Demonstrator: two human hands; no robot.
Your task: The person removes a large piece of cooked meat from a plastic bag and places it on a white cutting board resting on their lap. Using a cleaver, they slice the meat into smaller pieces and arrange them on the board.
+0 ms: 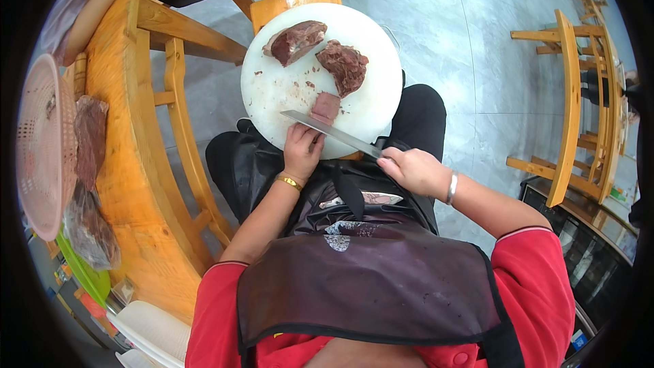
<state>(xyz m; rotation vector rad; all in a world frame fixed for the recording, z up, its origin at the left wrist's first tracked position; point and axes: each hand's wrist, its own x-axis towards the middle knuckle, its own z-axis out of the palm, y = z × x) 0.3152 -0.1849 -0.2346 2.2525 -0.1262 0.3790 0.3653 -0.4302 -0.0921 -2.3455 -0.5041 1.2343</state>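
A round white cutting board (276,97) lies before me on a wooden stool. My right hand (411,169) is closed around the handle of a long-bladed knife (334,133), whose blade points to the upper left across the board's near part. Close to the near edge, the fingertips of my left hand (302,151) are at the near side of the blade; whether they hold a piece of meat is hidden. Just beyond the blade sits a cut block of meat (325,106). Two larger chunks, a dark red meat chunk (296,42) and a ragged meat chunk (345,66), lie farther back among small crumbs.
At left, a wooden table (127,184) bears a pink plastic basket (43,163), a slab of meat (91,138) and bagged meat (92,230). A white plastic container (153,324) is below. Another person's arm (99,10) is at upper left. Wooden benches (564,112) stand at right.
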